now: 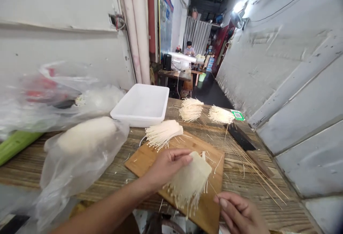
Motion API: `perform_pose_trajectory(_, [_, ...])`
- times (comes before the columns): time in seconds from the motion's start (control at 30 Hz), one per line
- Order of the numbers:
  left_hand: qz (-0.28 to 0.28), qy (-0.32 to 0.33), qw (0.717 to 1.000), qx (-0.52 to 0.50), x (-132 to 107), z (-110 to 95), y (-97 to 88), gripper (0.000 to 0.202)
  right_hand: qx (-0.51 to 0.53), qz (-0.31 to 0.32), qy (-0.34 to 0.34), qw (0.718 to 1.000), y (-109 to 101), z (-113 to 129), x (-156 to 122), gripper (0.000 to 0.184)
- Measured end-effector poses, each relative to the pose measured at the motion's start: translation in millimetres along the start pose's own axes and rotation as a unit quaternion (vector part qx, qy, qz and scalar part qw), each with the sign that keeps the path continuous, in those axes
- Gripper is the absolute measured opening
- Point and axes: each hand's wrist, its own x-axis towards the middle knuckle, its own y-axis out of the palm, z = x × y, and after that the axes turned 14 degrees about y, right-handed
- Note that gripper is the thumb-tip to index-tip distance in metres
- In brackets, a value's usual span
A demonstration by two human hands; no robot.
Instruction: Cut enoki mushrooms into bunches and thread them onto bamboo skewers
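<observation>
A wooden cutting board [142, 160] lies on the wooden table. On it rests a large clump of enoki mushrooms [191, 182], caps toward me. My left hand [167, 164] lies on top of this clump, fingers curled over its upper edge and pressing it down. My right hand [238, 212] hovers at the board's near right corner, fingers loosely bent, with nothing visible in it. A second enoki bundle [163, 133] sits at the board's far edge.
Two more enoki bundles [190, 109] [220, 115] lie farther back beside a white plastic tray [142, 105]. Bagged enoki in clear plastic [83, 137] sits left. A cleaver [241, 135] and bamboo skewers [254, 173] lie right, near the wall. A person sits far down the alley.
</observation>
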Motion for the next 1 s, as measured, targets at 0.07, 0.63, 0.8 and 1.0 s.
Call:
perform_pose_trajectory(0.07, [-0.052,0.086,0.987,0.122,7,-6,-5.8,0.045,0.078,0.028,0.019,0.996,17,3,7,0.041])
perform_pose_trajectory(0.63, [0.035,0.256,0.746,0.613,-12,15,-13.8,0.052,0.284,0.129,0.046,0.949,87,-20,42,0.049])
perform_pose_trajectory(0.8, [0.128,0.221,0.704,0.663,-14,72,2.0,0.064,-0.067,-0.014,-0.065,0.996,69,-45,43,0.055])
perform_pose_trajectory(1.0, [0.089,0.256,0.667,0.694,-12,106,25.5,0.072,-0.519,-0.155,-0.154,0.827,54,-48,44,0.052])
